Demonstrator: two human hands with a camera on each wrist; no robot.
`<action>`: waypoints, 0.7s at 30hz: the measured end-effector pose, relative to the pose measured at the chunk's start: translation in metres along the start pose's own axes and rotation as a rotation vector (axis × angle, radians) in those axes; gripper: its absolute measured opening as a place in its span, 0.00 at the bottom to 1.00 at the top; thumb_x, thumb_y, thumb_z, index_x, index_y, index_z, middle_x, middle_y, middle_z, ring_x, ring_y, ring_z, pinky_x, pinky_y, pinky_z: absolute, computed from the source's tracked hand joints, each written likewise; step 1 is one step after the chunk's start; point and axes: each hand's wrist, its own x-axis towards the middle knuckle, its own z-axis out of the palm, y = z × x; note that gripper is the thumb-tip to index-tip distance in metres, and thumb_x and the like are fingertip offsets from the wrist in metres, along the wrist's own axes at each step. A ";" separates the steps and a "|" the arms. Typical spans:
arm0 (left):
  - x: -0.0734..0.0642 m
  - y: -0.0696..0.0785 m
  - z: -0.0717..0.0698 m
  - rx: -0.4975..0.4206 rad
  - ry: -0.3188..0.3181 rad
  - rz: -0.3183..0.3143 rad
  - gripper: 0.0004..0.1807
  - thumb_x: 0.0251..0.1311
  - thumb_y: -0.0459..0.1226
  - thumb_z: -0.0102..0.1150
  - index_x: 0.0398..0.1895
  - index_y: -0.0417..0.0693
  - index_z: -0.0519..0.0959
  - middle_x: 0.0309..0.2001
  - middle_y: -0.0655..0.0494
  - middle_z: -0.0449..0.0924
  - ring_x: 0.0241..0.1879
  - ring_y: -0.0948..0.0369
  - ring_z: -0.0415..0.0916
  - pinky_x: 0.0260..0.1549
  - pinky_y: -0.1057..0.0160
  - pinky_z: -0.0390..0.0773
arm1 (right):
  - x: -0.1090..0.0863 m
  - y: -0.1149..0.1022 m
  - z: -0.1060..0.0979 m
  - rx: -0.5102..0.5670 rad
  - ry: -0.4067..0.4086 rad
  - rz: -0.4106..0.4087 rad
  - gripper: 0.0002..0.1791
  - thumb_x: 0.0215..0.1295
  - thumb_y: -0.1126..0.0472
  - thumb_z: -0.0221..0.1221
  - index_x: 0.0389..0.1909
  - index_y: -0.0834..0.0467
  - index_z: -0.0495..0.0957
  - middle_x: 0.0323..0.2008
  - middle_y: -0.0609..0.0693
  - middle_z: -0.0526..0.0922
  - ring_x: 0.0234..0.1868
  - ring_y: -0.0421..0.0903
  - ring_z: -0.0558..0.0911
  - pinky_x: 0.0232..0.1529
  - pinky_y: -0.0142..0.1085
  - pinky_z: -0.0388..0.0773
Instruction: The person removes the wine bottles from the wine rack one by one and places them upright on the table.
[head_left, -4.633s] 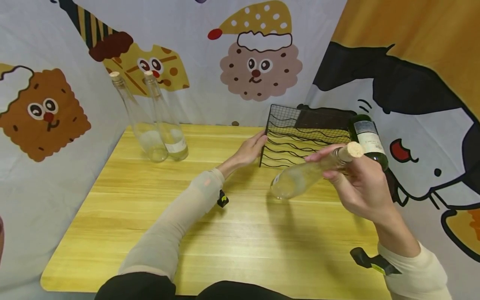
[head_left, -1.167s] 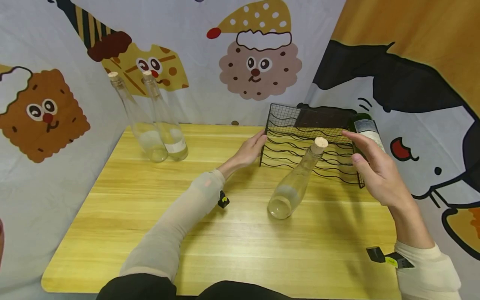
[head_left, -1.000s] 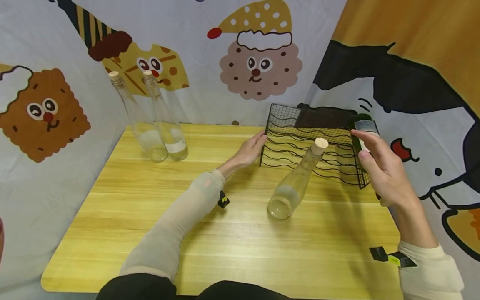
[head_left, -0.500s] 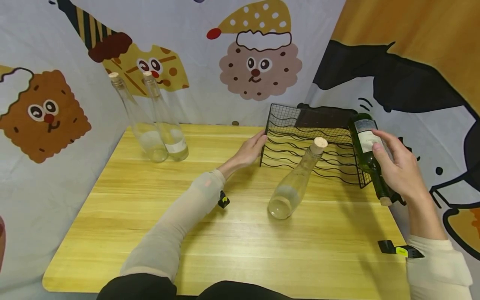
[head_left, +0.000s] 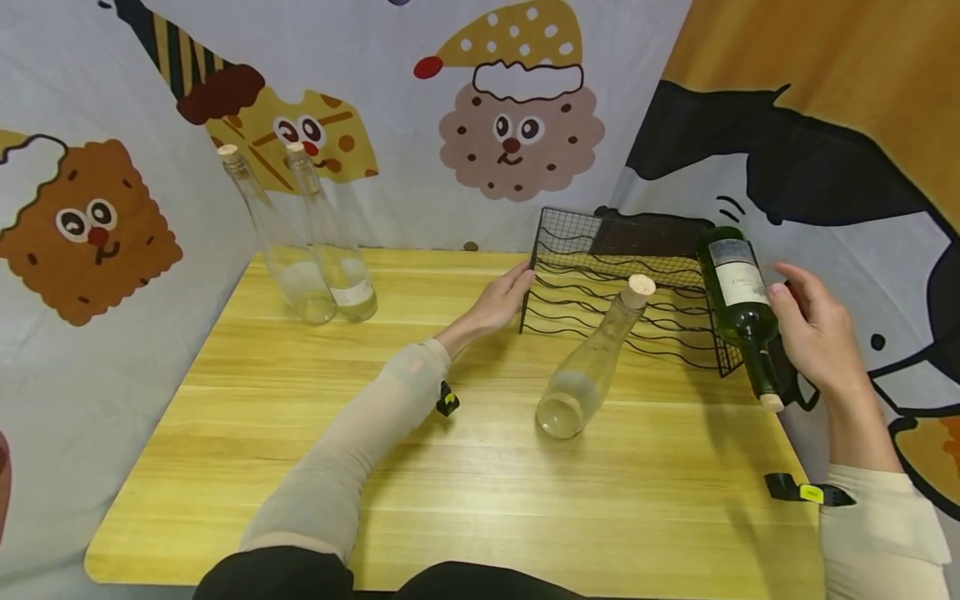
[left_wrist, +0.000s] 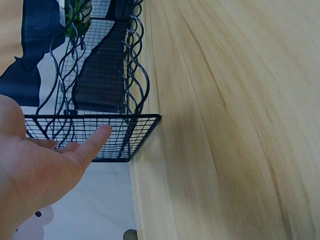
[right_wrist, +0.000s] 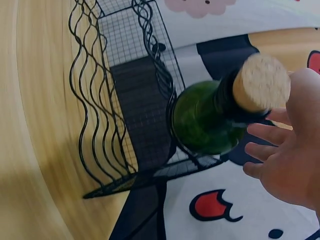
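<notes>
A black wire wine rack (head_left: pixel 626 279) with wavy shelves stands at the back right of the table. My left hand (head_left: pixel 497 302) rests its straight fingers against the rack's left mesh end, also seen in the left wrist view. On the top shelf at the right end lies a green wine bottle (head_left: pixel 738 283), its corked neck pointing toward me. Just right of that bottle is my right hand (head_left: pixel 821 333), fingers loosely bent and holding nothing. The right wrist view shows the cork (right_wrist: pixel 262 82) close to these fingers. A clear corked bottle (head_left: pixel 581 379) stands in front of the rack.
Two more clear corked bottles, one left (head_left: pixel 281 242) and one right (head_left: pixel 333 242), stand side by side at the table's back left. A printed cloth (head_left: pixel 405 167) hangs behind the wooden table (head_left: pixel 480 500) and along its sides.
The clear bottle once gripped by my right hand now stands on the table. That hand moved right, past the green bottle, and withdrew slightly from it. My left hand stays at the rack.
</notes>
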 end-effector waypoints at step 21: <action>0.000 0.000 -0.001 0.007 -0.003 0.002 0.41 0.92 0.63 0.29 0.96 0.54 0.45 0.90 0.43 0.62 0.87 0.46 0.67 0.83 0.44 0.77 | 0.006 0.049 0.006 0.029 -0.022 0.199 0.37 0.93 0.38 0.37 0.91 0.50 0.61 0.87 0.55 0.68 0.68 0.30 0.74 0.70 0.32 0.72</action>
